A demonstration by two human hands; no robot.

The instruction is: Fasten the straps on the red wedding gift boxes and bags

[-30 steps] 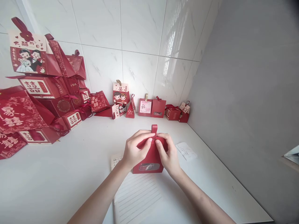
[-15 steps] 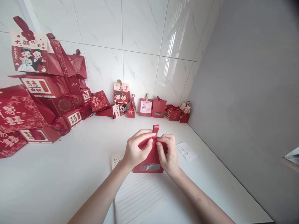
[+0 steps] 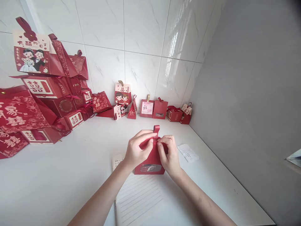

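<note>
A red gift box (image 3: 154, 157) with an oval clear window low on its front stands upright between my hands. From its top rises a red ribbon loop (image 3: 156, 130). My left hand (image 3: 139, 149) pinches the box's top edge, with its fingertips at the base of the loop. On the other side of the loop, my right hand (image 3: 169, 153) also pinches the top edge, thumb in front. The fingertips of both hands nearly meet there. Under and in front of the box lies an open lined notebook (image 3: 138, 201).
Red boxes (image 3: 64, 106) are piled high on the left of the white table (image 3: 84, 166). A row of smaller boxes (image 3: 160, 109) stands along the tiled wall. A folded white paper (image 3: 188, 153) lies right of my right hand. A grey wall (image 3: 244, 94) bounds the right side.
The view has shifted very slightly, so the piled boxes sit a little further right. Both hands keep their hold at the top of the red box.
</note>
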